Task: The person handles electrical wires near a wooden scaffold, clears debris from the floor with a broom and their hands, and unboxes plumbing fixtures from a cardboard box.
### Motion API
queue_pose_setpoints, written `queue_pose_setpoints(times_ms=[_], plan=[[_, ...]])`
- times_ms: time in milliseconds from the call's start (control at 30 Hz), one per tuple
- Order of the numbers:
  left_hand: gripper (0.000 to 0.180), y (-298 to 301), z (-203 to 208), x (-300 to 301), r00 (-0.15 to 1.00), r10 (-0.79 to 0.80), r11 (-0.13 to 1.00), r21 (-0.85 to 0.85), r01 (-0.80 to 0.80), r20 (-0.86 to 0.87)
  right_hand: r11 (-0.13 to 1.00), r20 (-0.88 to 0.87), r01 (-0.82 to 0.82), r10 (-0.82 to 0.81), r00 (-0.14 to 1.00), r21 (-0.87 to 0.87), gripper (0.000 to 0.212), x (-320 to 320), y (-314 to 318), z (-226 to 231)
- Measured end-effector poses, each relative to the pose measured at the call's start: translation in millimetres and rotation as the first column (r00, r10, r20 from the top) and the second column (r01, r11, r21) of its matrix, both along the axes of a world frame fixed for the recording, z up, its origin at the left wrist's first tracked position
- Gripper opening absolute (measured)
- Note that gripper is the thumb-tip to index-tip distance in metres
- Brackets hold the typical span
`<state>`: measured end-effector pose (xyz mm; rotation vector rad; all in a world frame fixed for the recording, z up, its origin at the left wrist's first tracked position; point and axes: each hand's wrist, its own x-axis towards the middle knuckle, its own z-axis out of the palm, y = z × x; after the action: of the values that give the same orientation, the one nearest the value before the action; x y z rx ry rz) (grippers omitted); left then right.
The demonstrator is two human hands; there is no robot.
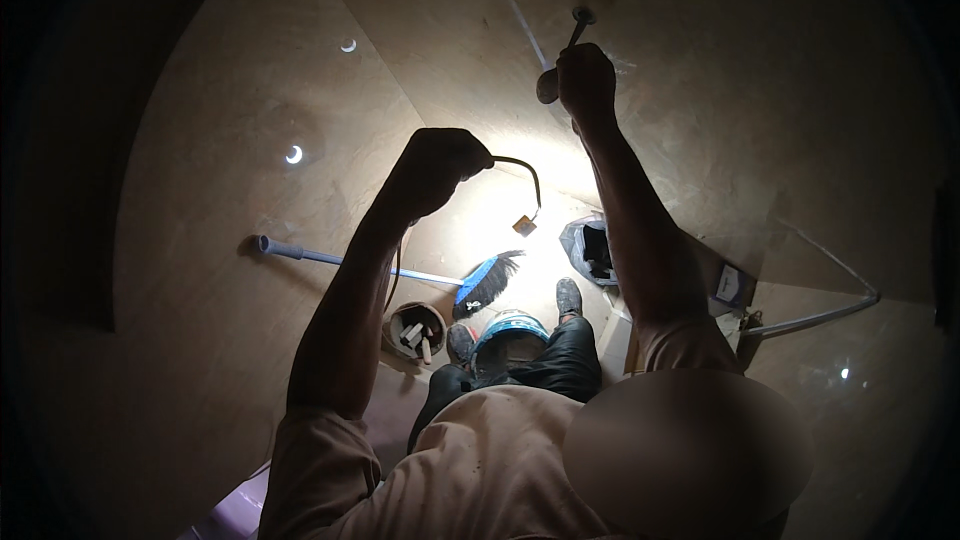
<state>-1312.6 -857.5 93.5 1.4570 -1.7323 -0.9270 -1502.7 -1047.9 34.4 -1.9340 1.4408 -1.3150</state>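
Note:
My left hand (437, 168), in dark silhouette, is closed round a thin bent cable (530, 168). From its end hangs a small square lamp head (525, 226), with bright light around it. A further length of cable runs down beside my left forearm. Farther up and to the right, my right hand (588, 80) is closed on a dark rod-like tool (577, 33). One end of the tool meets a small round fitting (583, 15) on the wall; a rounded dark end (547, 87) sticks out beside my fist. Shadow hides its exact kind.
A blue-headed broom (480, 280) leans across the left. Below it stand a bucket of tools (415, 332) and a blue-rimmed bucket (510, 323) between my feet. A dark bag (588, 250) and a box (733, 285) sit at right. Walls meet in a corner ahead.

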Motion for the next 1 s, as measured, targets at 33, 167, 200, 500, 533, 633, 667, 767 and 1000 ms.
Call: queue_pose_setpoints(times_ms=[33, 167, 200, 500, 533, 633, 667, 767, 1000], plan=[[0.014, 4.1, -2.4, 2.9, 0.999, -0.014, 1.000, -0.021, 0.015, 0.040, 0.998, 0.028, 0.047, -0.046, 0.999, -0.033, 0.011, 4.8, 5.1, 1.0], [0.015, 13.8, -2.5, 6.9, 0.990, 0.081, 0.983, 0.175, -0.060, -0.116, 0.986, 0.291, 0.004, -0.054, 0.955, 0.169, 0.014, 0.6, 1.8, 13.9], [0.015, 10.4, 0.5, 4.2, 0.990, 0.071, 0.983, 0.177, -0.049, -0.122, 0.992, 0.269, 0.115, -0.126, 0.955, 0.057, 0.014, -5.6, -7.3, 17.0], [0.011, 17.8, 1.1, 12.9, 1.000, 0.001, 1.000, -0.025, -0.001, 0.023, 0.993, 0.443, 0.068, -0.102, 0.891, 0.092, 0.013, 13.4, 4.9, 35.4], [0.011, 15.3, 0.2, 10.8, 1.000, -0.007, 0.999, -0.036, 0.007, 0.010, 0.992, 0.502, 0.126, -0.108, 0.858, -0.002, 0.014, 13.1, -3.8, 21.0], [0.013, 22.1, 5.5, 20.6, 0.999, 0.029, 1.000, -0.009, -0.029, 0.038, 0.999, 0.635, -0.014, -0.019, 0.772, 0.047, 0.012, 19.9, -9.0, 30.1], [0.014, 21.0, 4.4, 22.3, 0.999, 0.031, 0.999, -0.010, -0.030, 0.028, 0.992, 0.704, -0.081, -0.014, 0.710, 0.101, 0.011, 16.5, -11.5, 37.9], [0.014, 20.7, 5.5, 24.7, 0.999, 0.037, 0.999, -0.003, -0.037, -0.002, 0.987, 0.788, -0.155, 0.063, 0.612, 0.041, 0.011, 12.5, -10.9, 40.6], [0.014, 5.6, 19.0, 23.9, 0.998, -0.037, 0.997, -0.061, 0.040, 0.048, 0.997, 0.658, 0.076, -0.072, 0.749, 0.023, 0.009, -31.1, 9.8, 8.3]])
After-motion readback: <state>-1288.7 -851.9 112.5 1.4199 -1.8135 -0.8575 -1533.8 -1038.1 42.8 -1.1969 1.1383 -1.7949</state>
